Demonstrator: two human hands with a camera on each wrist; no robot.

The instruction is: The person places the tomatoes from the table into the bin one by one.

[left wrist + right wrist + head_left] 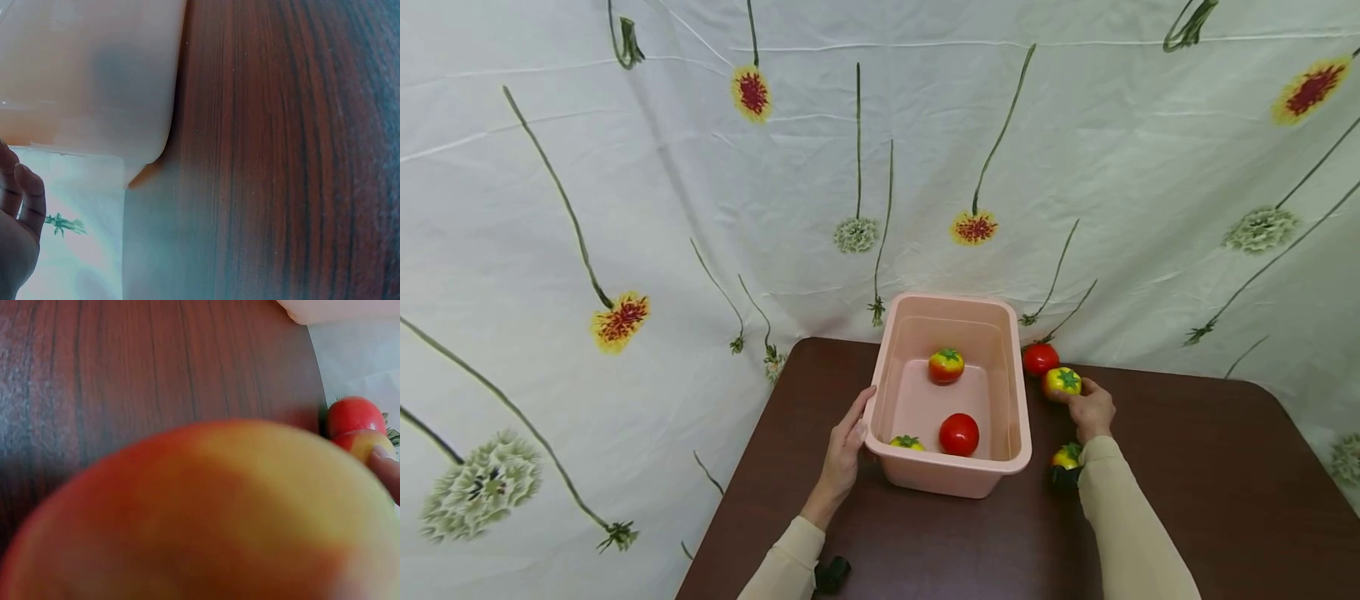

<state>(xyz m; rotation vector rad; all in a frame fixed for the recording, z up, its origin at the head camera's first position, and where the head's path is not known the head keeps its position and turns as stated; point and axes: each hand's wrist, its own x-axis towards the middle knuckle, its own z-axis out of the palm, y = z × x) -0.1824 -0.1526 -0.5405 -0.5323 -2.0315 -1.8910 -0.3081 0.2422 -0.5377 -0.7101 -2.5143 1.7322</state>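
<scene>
My right grip (1090,411) is narrowed round a yellow tomato (1063,381), thumb and fingers on its sides, out on the surface (1187,450) at about three o'clock from the pink tub (1024,400). Taking twelve as the wall side, a red tomato (1041,359) sits at eleven from the one I hold, so near that the two seem to touch. A nearer tomato (1066,456), yellow and green from above, lies around six, just beside my wrist; in my right wrist view it looms blurred in front.

I judge the step in hand to be handling this one tomato; whether I am picking it up or setting it down, one moment cannot tell. To my mind, the next move calls for an even pinch on the smooth round sides, without nudging the red neighbour away.

Further out, my left grip (842,450) holds the tub's rim at about eight o'clock, which should steady it. Inside, a red-and-yellow tomato (946,365) lies toward twelve, a plain red one (958,434) toward five, and a yellow one (907,442) at seven, mostly hidden by the rim.

I can read no brand, label or writing anywhere; the cloth (805,183) behind bears only printed flowers.
</scene>
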